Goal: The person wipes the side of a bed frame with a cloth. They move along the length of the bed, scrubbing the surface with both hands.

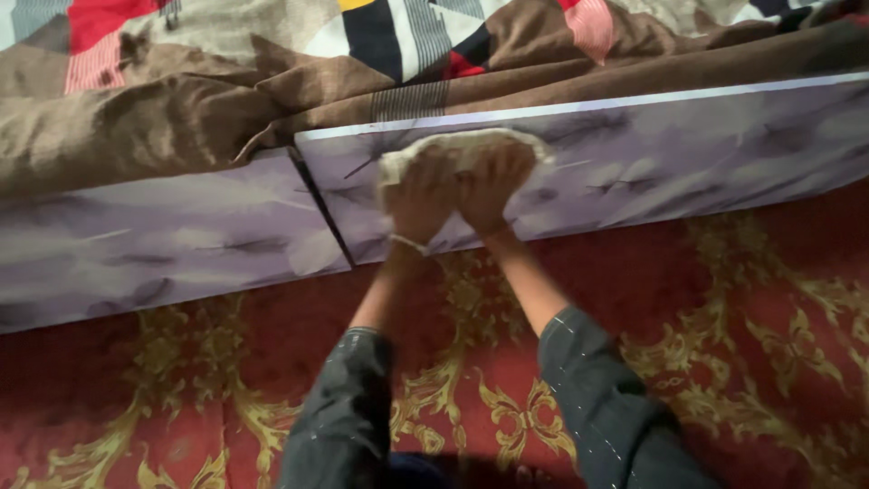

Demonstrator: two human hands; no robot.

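Both hands up against the side of a bed, pressing a pale cloth (466,149) flat to the glossy lilac side panel (652,163). Left hand (418,201) and right hand (489,188) side by side, touching or nearly so, fingers spread fairly wide and laid flat over the cloth rather than curled round it. Looks more like pushing than gripping; can't tell if any fingertips are hooked over the top edge, too blurry there. Thin band on the left wrist. Dark sleeves pushed up past the forearms.

Cloth sits right at the top edge of the panel, bunched in a rough arc, just under the pale trim strip (579,107) running along the upper rim. Brown blanket (163,118) hangs over that rim from above, so hardly any gap up top. A patterned quilt (407,32) in red, white, black and grey lies further back on the bed.

Just left of the hands, a dark seam (321,213) where 2 panels meet, the left panel (163,244) set a bit lower and angled. Plenty of bare panel to the right, a fair stretch below the hands too, down to the floor line.

Floor covered in a red carpet (751,299) with gold scrollwork, running right up to the bed base. Dim, warm light, soft focus overall.
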